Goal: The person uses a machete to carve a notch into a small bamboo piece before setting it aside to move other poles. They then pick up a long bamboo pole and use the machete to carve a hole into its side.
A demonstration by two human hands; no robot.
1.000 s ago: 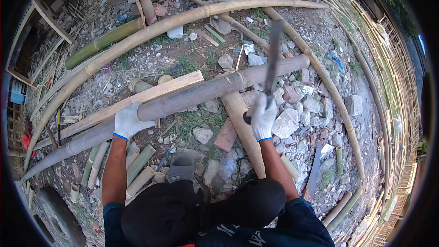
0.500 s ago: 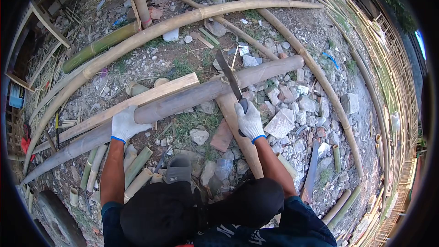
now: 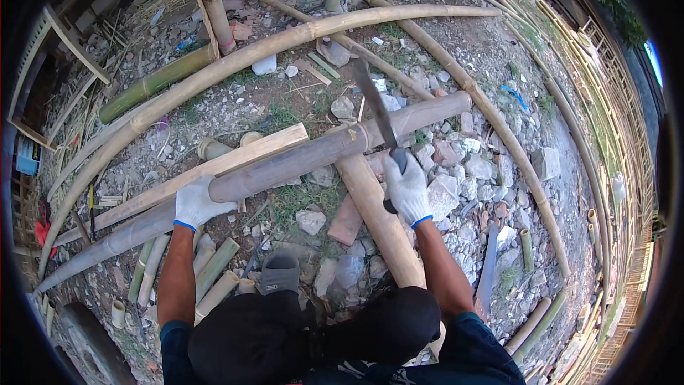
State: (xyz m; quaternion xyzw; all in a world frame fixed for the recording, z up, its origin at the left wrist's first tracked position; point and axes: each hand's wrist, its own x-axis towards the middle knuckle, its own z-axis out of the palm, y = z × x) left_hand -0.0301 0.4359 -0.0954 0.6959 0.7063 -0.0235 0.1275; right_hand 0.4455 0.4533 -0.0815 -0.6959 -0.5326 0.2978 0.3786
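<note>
A long grey-brown bamboo pole [image 3: 292, 164] lies slantwise before me, crossing over a thicker pale pole [image 3: 377, 221]. My left hand [image 3: 198, 202], in a white knitted glove with a blue cuff, is wrapped round the grey-brown pole left of its middle. In my right hand [image 3: 407, 189], gloved alike, is the dark handle of a machete. The machete blade [image 3: 376, 103] points up and away from me and overlaps the pole just right of a node. A squared wooden beam [image 3: 263, 148] runs along the pole's far side.
Beyond the pole, a long curved bamboo [image 3: 313, 28] spans the ground. Stone rubble [image 3: 477, 164] covers the right side, where a handsaw [image 3: 487, 264] lies. Short bamboo pieces [image 3: 217, 271] are by my sandalled foot [image 3: 280, 272]. A tyre [image 3: 92, 339] sits at lower left.
My right hand and the machete have shifted right and slightly up. The blade has moved right across the pole, uncovering the node. My left hand keeps its hold in about the same place.
</note>
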